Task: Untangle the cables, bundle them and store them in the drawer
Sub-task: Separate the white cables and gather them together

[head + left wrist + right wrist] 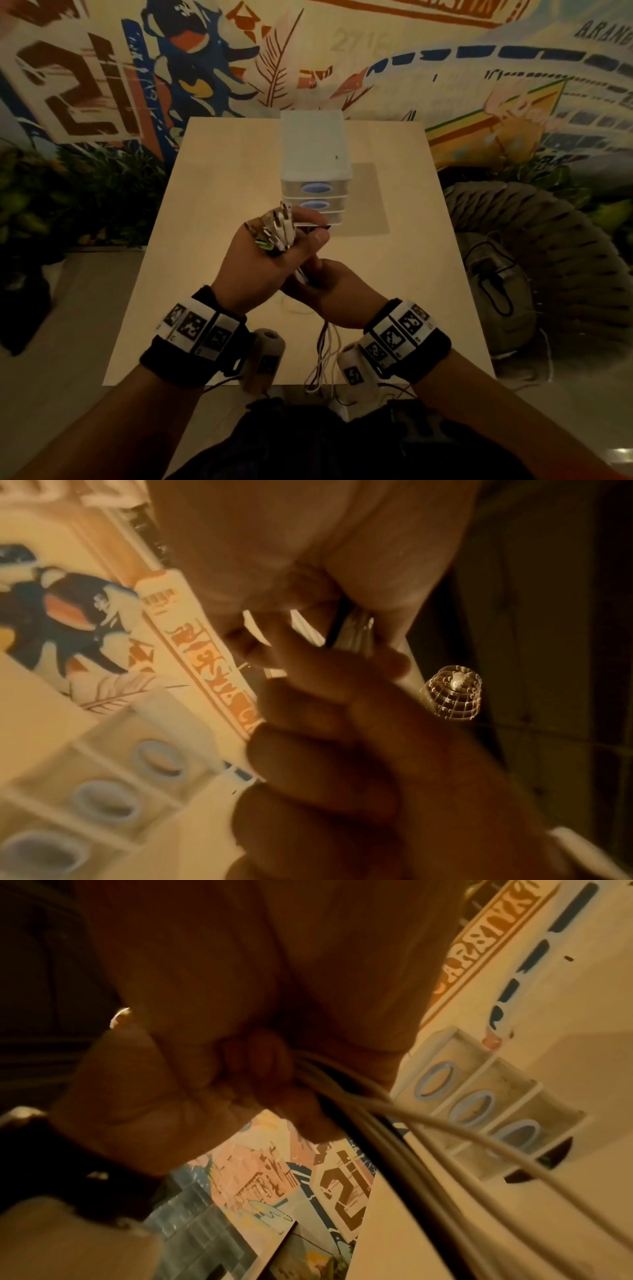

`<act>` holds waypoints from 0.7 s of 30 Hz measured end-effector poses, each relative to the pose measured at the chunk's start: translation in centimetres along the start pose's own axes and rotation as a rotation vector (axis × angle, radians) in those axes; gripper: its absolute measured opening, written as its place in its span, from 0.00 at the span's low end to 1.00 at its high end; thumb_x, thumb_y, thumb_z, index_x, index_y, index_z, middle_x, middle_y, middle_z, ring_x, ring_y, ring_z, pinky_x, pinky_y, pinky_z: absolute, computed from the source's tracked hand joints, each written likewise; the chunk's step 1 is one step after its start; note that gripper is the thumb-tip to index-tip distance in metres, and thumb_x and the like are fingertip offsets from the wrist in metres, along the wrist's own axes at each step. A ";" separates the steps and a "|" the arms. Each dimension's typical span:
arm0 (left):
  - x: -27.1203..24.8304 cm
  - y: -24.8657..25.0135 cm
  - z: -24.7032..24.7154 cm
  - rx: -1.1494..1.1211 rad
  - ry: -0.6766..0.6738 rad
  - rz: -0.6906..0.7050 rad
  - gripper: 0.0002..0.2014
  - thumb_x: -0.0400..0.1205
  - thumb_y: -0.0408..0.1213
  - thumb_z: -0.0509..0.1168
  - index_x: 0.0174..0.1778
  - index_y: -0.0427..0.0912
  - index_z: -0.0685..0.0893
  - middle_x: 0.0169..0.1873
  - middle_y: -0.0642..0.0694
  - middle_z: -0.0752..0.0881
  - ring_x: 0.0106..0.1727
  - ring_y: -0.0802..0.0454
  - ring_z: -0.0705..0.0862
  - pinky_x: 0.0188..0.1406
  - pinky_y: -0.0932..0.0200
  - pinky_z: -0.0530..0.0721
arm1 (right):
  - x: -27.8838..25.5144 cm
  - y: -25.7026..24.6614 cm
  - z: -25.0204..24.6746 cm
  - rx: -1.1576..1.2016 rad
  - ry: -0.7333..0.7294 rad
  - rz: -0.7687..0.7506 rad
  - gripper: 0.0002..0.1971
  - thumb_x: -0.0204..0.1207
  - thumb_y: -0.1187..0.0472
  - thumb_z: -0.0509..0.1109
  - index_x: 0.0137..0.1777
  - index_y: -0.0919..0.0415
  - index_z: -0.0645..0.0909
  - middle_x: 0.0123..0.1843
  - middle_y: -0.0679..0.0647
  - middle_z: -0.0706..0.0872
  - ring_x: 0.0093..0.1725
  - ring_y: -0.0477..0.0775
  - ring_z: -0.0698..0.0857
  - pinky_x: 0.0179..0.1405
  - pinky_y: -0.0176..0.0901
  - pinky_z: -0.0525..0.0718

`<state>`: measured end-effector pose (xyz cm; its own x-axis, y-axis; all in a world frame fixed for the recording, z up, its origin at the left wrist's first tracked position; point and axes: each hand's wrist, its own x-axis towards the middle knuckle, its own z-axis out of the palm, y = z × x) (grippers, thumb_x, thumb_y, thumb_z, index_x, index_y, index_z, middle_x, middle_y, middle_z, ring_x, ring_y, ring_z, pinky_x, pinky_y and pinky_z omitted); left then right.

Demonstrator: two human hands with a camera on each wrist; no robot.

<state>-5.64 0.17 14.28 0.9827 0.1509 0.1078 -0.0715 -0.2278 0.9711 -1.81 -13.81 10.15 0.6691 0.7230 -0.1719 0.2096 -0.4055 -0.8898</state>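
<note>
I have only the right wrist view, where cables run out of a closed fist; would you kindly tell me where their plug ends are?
Observer: The left hand grips the plug ends in one bunch, fanned upward just above the right hand.
Operator: Thank you. Where do the loose lengths go?
Observer: Below the right hand, the cables hang down past the near edge of the table.
Operator: And where is the drawer unit relative to the hands?
Observer: The drawer unit stands at the far middle of the table, straight beyond both hands, with its fronts facing the person.
</note>
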 end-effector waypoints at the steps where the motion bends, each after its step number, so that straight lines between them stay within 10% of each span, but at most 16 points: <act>1: 0.0 -0.4 -0.1 -0.003 -0.019 -0.029 0.07 0.82 0.37 0.73 0.55 0.46 0.90 0.42 0.54 0.93 0.46 0.53 0.92 0.52 0.61 0.87 | 0.2 0.2 0.3 -0.033 -0.012 0.004 0.17 0.86 0.46 0.65 0.62 0.59 0.83 0.52 0.60 0.89 0.51 0.60 0.86 0.60 0.60 0.84; 3: -0.3 -0.9 -0.1 -0.070 -0.083 -0.148 0.07 0.83 0.36 0.73 0.53 0.51 0.93 0.51 0.51 0.93 0.53 0.49 0.92 0.55 0.55 0.88 | 0.5 0.6 0.9 -0.110 -0.037 -0.043 0.19 0.88 0.46 0.61 0.70 0.56 0.79 0.59 0.61 0.88 0.56 0.61 0.86 0.62 0.61 0.84; 6: -0.6 -0.8 0.4 -0.192 -0.137 -0.288 0.10 0.87 0.30 0.65 0.54 0.42 0.92 0.37 0.43 0.91 0.47 0.40 0.91 0.48 0.55 0.88 | 0.7 1.0 1.6 -0.138 -0.027 -0.109 0.18 0.87 0.49 0.61 0.62 0.63 0.83 0.54 0.64 0.88 0.54 0.63 0.86 0.58 0.63 0.85; 9: -0.4 -0.7 -0.1 -0.140 -0.127 -0.186 0.14 0.90 0.34 0.59 0.56 0.46 0.91 0.22 0.41 0.75 0.41 0.38 0.88 0.55 0.47 0.87 | 0.3 1.4 1.6 0.004 -0.005 -0.031 0.13 0.88 0.51 0.65 0.46 0.57 0.82 0.36 0.59 0.84 0.33 0.53 0.80 0.40 0.49 0.80; 12: -0.3 -1.0 -0.5 -0.209 -0.159 -0.116 0.13 0.89 0.38 0.60 0.60 0.45 0.90 0.18 0.47 0.67 0.25 0.40 0.74 0.41 0.30 0.80 | 0.2 3.5 1.7 0.240 -0.038 0.080 0.18 0.85 0.49 0.68 0.42 0.65 0.79 0.28 0.57 0.78 0.28 0.55 0.77 0.33 0.47 0.77; 21: 0.4 -0.8 -2.3 -0.465 -0.126 -0.079 0.09 0.79 0.42 0.73 0.54 0.47 0.92 0.26 0.54 0.76 0.23 0.53 0.57 0.24 0.60 0.61 | -4.2 16.0 5.0 0.041 -0.213 0.537 0.27 0.80 0.33 0.66 0.29 0.54 0.74 0.25 0.50 0.77 0.28 0.53 0.78 0.37 0.46 0.79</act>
<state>-5.55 2.66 14.10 0.9992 0.0263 0.0309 -0.0363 0.2377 0.9707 -4.88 -20.52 -5.46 0.5144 0.5204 -0.6816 -0.1504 -0.7278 -0.6691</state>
